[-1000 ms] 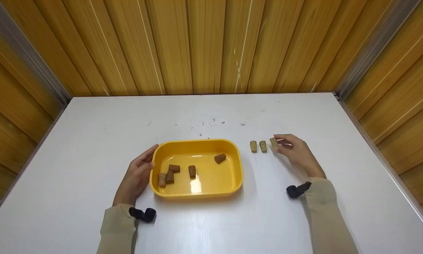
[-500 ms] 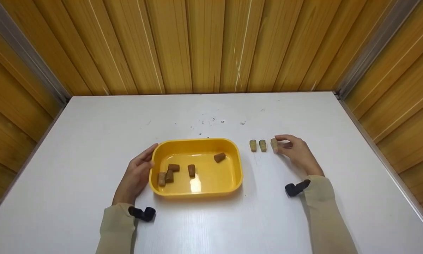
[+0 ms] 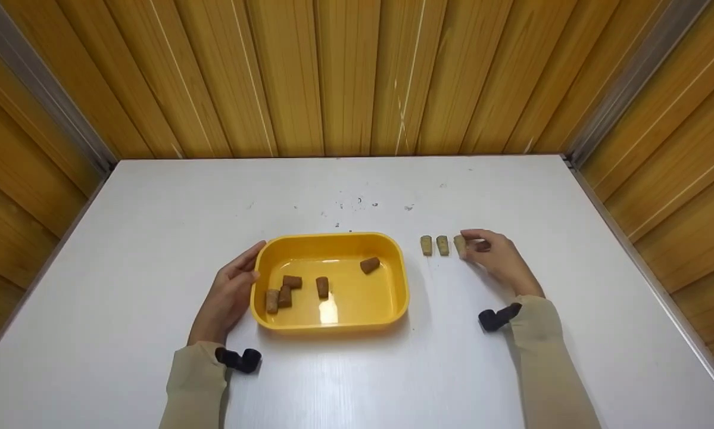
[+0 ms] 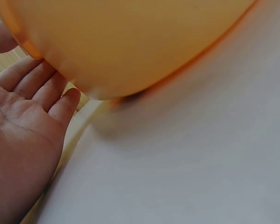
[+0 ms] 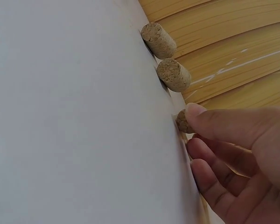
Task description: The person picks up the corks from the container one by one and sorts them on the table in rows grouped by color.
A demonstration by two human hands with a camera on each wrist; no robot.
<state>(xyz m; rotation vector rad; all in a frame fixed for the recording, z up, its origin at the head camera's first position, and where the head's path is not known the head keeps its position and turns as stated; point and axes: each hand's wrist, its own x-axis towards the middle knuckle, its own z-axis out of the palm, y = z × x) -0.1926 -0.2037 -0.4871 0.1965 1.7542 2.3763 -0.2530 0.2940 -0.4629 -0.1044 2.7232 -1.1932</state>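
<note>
My right hand [image 3: 499, 256] pinches a cork stopper [image 3: 460, 245] between thumb and fingers at the table surface. In the right wrist view the thumb covers much of this cork [image 5: 183, 122]. Two more tapered corks, a left one [image 3: 426, 245] and a middle one [image 3: 443, 245], lie beside it in a row. My left hand [image 3: 227, 292] rests against the left side of a yellow tray [image 3: 333, 329], thumb by the rim. In the left wrist view the extended fingers [image 4: 46, 88] touch the tray's outer wall. Several brown corks lie inside, including one [image 3: 370, 265] near the right end.
The white table [image 3: 357, 381] has small dark marks behind the tray. Wood-patterned walls [image 3: 345, 77] stand at its back and sides. Each wrist carries a black camera mount, such as the right one [image 3: 498, 317].
The cork in my right hand has straightened from a tilt and shifted slightly toward the other two. My left hand and the tray have stayed in place.
</note>
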